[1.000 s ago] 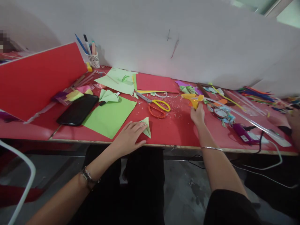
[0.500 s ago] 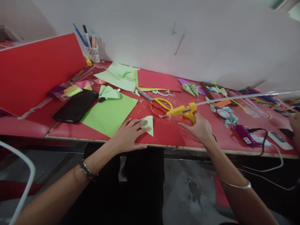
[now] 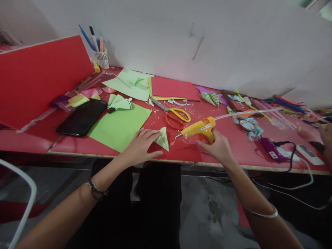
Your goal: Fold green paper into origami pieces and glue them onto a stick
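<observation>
While left hand (image 3: 140, 143) rests loosely on folded pale-green paper triangle (image 3: 164, 141), I see right hand (image 3: 221, 148) grasping yellow plastic glue gun (image 3: 198, 128), metal nozzle (image 3: 178, 136) pointing left.

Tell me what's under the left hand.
The left hand partly covers a folded pale-green paper; the rest shows on the red tabletop. The covered part and anything beneath the palm can't be seen.

To my left I see a black phone (image 3: 81, 118) and a patterned cup (image 3: 102, 59); right, a purple power strip (image 3: 269, 149).
</observation>
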The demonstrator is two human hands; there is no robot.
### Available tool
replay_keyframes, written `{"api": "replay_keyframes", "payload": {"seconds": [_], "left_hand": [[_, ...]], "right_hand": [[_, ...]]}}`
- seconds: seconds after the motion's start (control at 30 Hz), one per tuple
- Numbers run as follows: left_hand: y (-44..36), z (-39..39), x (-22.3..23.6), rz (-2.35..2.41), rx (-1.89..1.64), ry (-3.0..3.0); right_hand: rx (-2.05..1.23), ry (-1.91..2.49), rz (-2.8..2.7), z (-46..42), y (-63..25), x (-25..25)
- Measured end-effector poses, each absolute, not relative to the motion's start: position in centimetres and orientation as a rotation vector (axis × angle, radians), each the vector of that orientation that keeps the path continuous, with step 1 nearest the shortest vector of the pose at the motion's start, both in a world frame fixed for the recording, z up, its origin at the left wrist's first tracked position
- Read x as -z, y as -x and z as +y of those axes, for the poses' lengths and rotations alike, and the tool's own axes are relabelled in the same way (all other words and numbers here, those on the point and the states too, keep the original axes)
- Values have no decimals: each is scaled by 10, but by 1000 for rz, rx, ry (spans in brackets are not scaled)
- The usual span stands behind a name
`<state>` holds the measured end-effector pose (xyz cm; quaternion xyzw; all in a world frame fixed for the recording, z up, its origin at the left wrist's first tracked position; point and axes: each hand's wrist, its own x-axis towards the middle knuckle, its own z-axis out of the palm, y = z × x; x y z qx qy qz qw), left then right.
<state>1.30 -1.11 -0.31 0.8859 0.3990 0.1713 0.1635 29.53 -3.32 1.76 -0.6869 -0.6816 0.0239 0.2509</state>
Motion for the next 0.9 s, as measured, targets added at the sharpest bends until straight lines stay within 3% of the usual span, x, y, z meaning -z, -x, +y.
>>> {"api": "replay_keyframes", "payload": {"seconds": [0.33, 0.9], "left_hand": [[-58, -5, -14, 1229, -834, -2079], [-56, 9, -29, 1163, -845, -2063]], "right_hand": [[-348, 1813, -1640, -33, -287, -28], [-334, 1830, -1522, -27, -306, -25]]}}
